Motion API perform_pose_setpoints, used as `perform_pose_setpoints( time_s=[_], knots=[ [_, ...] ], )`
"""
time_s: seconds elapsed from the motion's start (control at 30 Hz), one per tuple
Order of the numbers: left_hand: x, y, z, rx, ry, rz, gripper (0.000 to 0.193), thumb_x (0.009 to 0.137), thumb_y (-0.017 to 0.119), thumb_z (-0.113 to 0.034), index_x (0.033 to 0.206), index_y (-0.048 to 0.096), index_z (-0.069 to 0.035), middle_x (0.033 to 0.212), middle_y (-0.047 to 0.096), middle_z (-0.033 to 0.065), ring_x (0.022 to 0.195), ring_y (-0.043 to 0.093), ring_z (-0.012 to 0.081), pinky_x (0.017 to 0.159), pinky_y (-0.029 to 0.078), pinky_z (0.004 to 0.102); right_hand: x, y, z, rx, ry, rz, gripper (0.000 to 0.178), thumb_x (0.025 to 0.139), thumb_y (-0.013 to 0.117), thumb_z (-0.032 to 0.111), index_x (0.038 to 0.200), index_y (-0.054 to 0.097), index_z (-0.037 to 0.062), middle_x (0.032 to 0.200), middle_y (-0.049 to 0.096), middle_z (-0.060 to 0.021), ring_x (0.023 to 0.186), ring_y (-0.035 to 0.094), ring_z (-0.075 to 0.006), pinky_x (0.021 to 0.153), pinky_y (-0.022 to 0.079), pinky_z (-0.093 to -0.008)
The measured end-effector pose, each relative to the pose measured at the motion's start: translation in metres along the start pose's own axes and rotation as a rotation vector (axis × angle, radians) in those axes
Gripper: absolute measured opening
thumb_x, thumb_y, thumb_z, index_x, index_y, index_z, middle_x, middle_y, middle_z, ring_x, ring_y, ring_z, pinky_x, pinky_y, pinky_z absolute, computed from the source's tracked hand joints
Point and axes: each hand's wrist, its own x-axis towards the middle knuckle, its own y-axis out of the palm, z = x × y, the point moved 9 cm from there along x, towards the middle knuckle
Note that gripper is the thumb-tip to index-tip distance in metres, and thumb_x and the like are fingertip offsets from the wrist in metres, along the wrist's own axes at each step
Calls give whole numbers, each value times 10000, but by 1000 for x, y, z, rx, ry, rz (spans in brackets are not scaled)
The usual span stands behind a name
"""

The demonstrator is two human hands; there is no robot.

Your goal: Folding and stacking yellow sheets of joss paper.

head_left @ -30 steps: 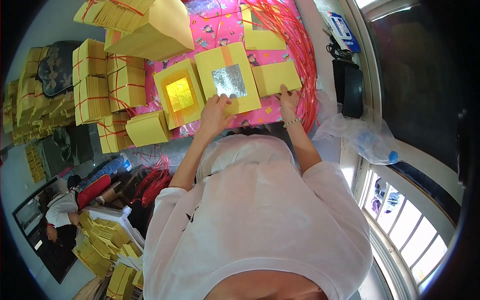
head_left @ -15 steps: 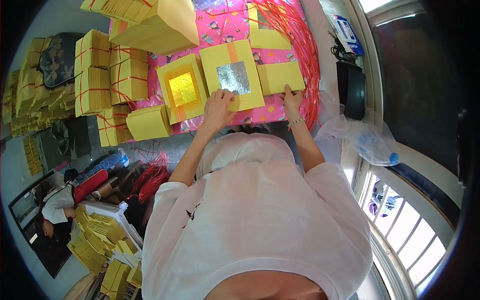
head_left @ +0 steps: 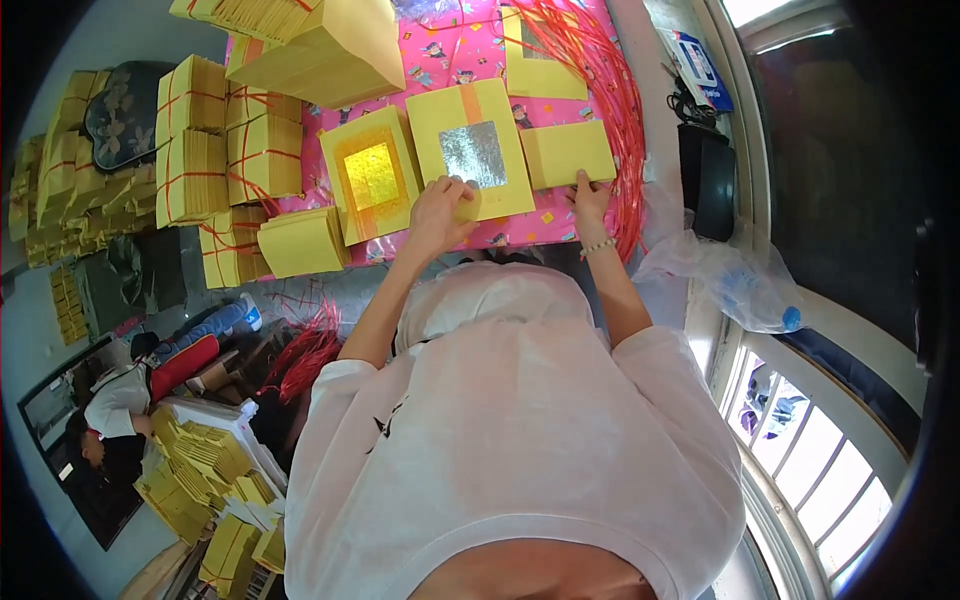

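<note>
On the pink worktop, saw left hand curled over silver-patched paper, could not tell whether clamped; right hand with grip pinching plain yellow paper. Judged both light, creasable, best held by edges.

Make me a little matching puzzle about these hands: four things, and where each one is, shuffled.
1. Central silver-square paper
2. Gold-square paper
3. Plain yellow piece
4. Red strands

A. Along the pink cloth's right side
B. Under the left hand's fingers
C. At the right hand's thumb
D. Left of the silver-square paper

Pairs: 1-B; 2-D; 3-C; 4-A
</note>
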Motion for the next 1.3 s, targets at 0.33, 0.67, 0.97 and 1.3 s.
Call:
perform_pose_setpoints(
  time_s=[0.33, 0.67, 0.97, 1.3],
  knots=[
    [3, 1, 29, -291, -65, 45, 226, 639, 778, -175, 800, 681, -48, 827, 643, 82, 794, 627, 243, 738, 501, 350, -141, 71, 120, -476, -808, 588, 212, 811, 695, 163, 951, 595, 39, 824, 573, -48, 723, 578, -157, 645, 473, -290],
    [9, 8, 40, -474, -105, 85, 206, 678, 780, -203, 821, 727, -64, 772, 657, 63, 660, 629, 173, 620, 492, 279, -152, 106, 113, -865, -898, 769, 99, 793, 706, 125, 822, 667, 38, 759, 562, -47, 658, 515, -146, 618, 435, -277],
    [12, 8, 42, -418, -115, 85, 196, 689, 773, -221, 796, 730, -63, 740, 654, 59, 633, 618, 168, 590, 479, 287, -139, 110, 108, -811, -789, 765, 132, 823, 691, 138, 833, 660, 11, 709, 551, -27, 587, 462, -93, 550, 404, -248],
    [14, 5, 44, -457, -135, 106, 173, 711, 750, -203, 782, 728, -47, 703, 676, 55, 592, 611, 141, 581, 483, 272, -153, 115, 120, -847, -887, 891, 136, 783, 721, 118, 854, 650, 26, 774, 545, -29, 644, 498, -116, 582, 429, -254]
  ],
)
